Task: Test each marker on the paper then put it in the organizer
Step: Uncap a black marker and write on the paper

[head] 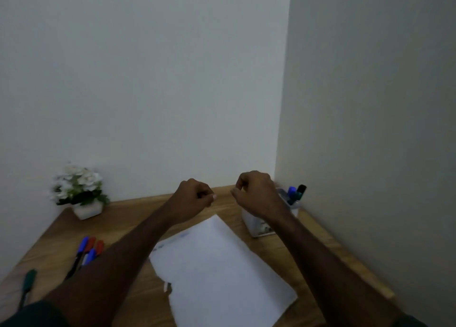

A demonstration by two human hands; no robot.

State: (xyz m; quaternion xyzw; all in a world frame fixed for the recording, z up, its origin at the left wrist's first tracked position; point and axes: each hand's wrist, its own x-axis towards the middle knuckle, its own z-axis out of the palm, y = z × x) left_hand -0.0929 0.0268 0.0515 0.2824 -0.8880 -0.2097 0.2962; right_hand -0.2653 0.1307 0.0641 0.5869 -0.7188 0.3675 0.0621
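both hands were held raised above the far end of the counter [128,218], fingers curled and nothing seen in them: the left hand [195,198] clenched loosely, the right hand [256,193] clenched likewise just beside it, in front of the organizer [261,224]. two markers, a blue one [292,194] and a dark one [301,191], were stood upright in the organizer at the corner of the walls. the paper [222,272] was laid between the forearms. four more markers [87,250] were left lying at the left, a green marker [29,281] nearer the edge. a potted white flower [79,191] was set at the far left.
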